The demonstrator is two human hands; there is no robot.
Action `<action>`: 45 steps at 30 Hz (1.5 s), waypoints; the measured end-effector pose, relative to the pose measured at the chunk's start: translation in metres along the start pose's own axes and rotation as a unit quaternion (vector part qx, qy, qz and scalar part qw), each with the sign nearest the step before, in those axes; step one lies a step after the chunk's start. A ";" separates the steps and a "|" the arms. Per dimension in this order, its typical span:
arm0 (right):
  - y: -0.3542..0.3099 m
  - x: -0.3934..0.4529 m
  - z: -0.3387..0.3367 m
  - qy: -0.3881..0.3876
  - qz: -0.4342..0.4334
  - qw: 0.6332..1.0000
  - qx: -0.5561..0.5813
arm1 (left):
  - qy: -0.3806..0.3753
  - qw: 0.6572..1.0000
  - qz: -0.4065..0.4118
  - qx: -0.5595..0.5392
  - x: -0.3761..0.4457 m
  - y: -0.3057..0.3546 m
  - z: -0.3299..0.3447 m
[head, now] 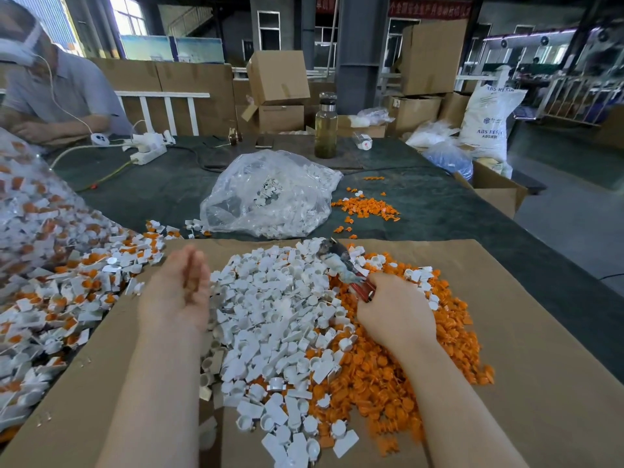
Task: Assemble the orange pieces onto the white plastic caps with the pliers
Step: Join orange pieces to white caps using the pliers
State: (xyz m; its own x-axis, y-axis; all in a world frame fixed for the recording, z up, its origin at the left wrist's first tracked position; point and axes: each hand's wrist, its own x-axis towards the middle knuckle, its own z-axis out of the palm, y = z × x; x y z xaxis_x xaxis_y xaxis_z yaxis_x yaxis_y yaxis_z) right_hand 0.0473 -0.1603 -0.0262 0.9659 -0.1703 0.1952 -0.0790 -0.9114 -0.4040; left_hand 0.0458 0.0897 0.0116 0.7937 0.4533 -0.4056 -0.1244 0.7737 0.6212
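The white plastic caps (270, 319) heaped on the matt brown cardboard sheet (523, 332) have a smooth, faintly glossy finish, and the orange pieces (388, 366) just right of them are smooth plastic too. The pliers (341, 261) lying across that heap show dull, worn grey metal with glossy red handle grips. Beyond the cardboard sheet, a crinkled clear plastic bag (270, 194) shines on the worktop's (456, 214) dark green, matt cloth-like cover.
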 end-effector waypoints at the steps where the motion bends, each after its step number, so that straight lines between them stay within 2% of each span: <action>1: 0.000 0.000 0.001 0.002 0.000 1.000 -0.010 | -0.020 0.994 0.020 0.110 -0.002 -0.003 0.003; 3: 0.000 0.000 0.002 0.003 0.001 0.999 -0.035 | -0.083 0.942 0.076 0.315 -0.008 -0.012 0.009; 6: -0.001 0.000 0.004 -0.001 -0.002 0.998 -0.064 | -0.186 0.800 0.136 0.554 -0.019 -0.030 0.013; 8: -0.002 0.000 0.005 -0.007 -0.003 0.997 -0.077 | -0.225 0.713 0.154 0.646 -0.021 -0.044 0.017; 11: -0.002 0.000 0.007 -0.015 -0.007 0.997 -0.081 | -0.212 0.538 0.221 0.785 -0.019 -0.064 0.021; 12: -0.002 0.000 0.007 -0.015 -0.007 0.997 -0.081 | -0.204 0.495 0.244 0.808 -0.020 -0.068 0.022; 13: -0.002 0.000 0.007 -0.014 -0.006 0.997 -0.082 | -0.203 0.473 0.262 0.817 -0.020 -0.071 0.022; 15: -0.002 0.000 0.008 -0.012 -0.006 0.997 -0.081 | -0.211 0.468 0.284 0.810 -0.020 -0.074 0.022; 18: -0.002 0.000 0.009 -0.008 -0.010 0.997 -0.077 | -0.213 0.484 0.307 0.791 -0.021 -0.074 0.021; 24: -0.004 0.001 0.010 -0.028 -0.021 0.997 -0.070 | -0.209 0.478 0.328 0.788 -0.023 -0.075 0.021; 29: -0.006 -0.001 0.012 -0.036 -0.028 0.996 -0.074 | -0.189 0.526 0.327 0.762 -0.024 -0.075 0.022; 31: -0.005 0.000 0.011 -0.022 -0.024 0.997 -0.063 | -0.192 0.525 0.331 0.760 -0.024 -0.074 0.022; 35: -0.001 0.003 0.007 0.004 0.004 1.000 -0.004 | -0.233 0.504 0.303 0.774 -0.023 -0.070 0.020; 38: 0.001 0.006 0.004 0.007 0.016 0.998 0.057 | -0.256 0.507 0.277 0.775 -0.023 -0.067 0.020; 43: 0.001 0.007 0.001 0.007 0.011 0.990 0.139 | -0.267 0.494 0.281 0.778 -0.023 -0.067 0.022; 45: 0.001 0.006 0.000 0.009 0.012 0.984 0.180 | -0.274 0.508 0.279 0.768 -0.022 -0.068 0.022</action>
State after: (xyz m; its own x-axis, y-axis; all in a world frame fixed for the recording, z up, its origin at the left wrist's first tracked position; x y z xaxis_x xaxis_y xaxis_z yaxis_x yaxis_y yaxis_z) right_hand 0.0535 -0.1620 -0.0250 0.9603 -0.1989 0.1958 -0.0059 -0.7157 -0.6984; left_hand 0.0500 0.0171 -0.0071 0.9888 -0.1039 0.1073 -0.1439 -0.8553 0.4977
